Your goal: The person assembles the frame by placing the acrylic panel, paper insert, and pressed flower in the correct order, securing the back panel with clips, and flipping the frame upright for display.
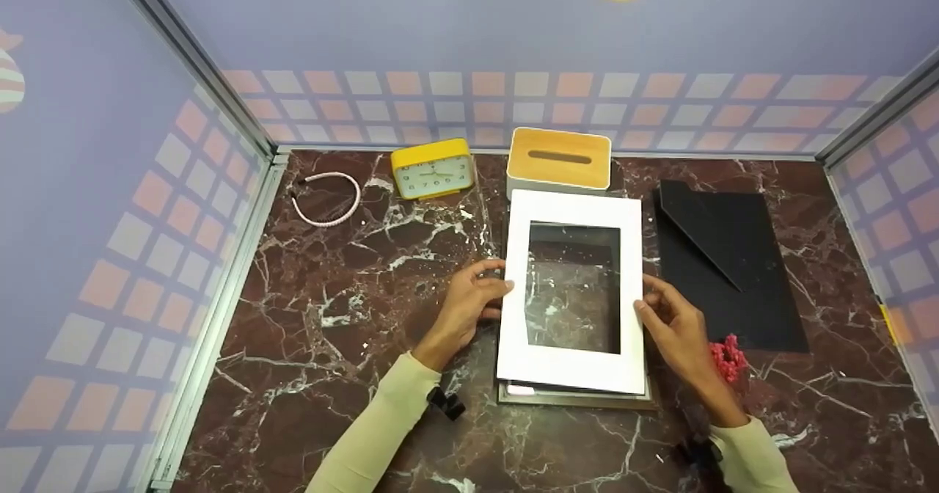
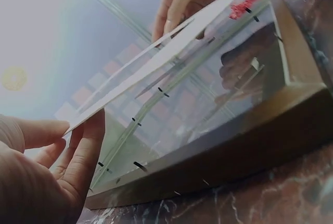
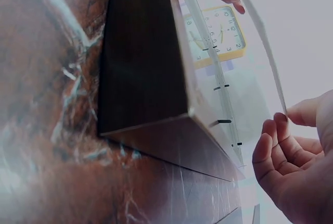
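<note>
A white picture mat (image 1: 572, 372) with a rectangular window is held by both hands above a picture frame (image 2: 281, 117). My left hand (image 1: 462, 302) pinches the mat's left edge between thumb and fingers. On the opposite edge, my right hand (image 1: 675, 328) pinches it the same way. The frame lies on the table with its inner side up, mostly hidden under the mat in the head view. Small dark tabs stick out along its inner rim, and a reflective clear pane shows inside it. In both wrist views a gap separates mat and frame.
A black backing board (image 1: 763, 273) with a stand flap lies at right, near a small red bunch (image 1: 728, 359). Behind the mat stands a wood-topped tissue box (image 1: 559, 170). A yellow clock (image 1: 433, 174) and a headband (image 1: 357, 192) are further left. Patterned walls enclose the marbled table.
</note>
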Tool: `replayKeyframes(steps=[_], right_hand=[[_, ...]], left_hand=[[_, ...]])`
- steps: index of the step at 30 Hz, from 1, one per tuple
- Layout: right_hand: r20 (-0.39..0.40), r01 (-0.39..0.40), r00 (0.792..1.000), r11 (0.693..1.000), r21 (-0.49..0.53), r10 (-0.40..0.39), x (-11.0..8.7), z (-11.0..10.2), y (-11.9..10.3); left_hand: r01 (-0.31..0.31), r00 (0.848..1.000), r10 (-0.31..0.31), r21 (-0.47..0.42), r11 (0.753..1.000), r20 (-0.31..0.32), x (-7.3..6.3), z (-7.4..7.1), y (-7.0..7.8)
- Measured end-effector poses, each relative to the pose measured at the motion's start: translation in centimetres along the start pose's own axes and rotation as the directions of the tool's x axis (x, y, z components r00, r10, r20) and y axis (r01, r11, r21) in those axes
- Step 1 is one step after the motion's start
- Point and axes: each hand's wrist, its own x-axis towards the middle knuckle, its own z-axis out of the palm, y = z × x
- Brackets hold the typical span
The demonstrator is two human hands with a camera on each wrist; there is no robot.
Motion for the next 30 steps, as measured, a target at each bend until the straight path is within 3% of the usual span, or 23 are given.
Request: replayKeyframes(steps=[7, 17, 30], right_hand=[[0.012, 0.043, 0.999, 0.999, 0.016, -0.043, -0.3, 0.1, -1.7], [0.002, 0.023, 1.000, 1.000, 0.014, -0.024, -0.7, 0.1, -1.5], [0.005, -0.048, 0.999, 0.999, -0.024, 0.048, -1.1, -0.2, -1.3]], left_hand=[[-0.093, 0.995, 0.096, 0.142, 0.985, -0.013, -0.3, -0.1, -0.5], [-0.229, 0.971, 0.237, 0.325, 0.917, 0.015, -0.8, 0.1, -1.1], [-0.251, 0.963, 0.270, 0.455, 0.855, 0.024, -1.3, 0.2, -2.2]])
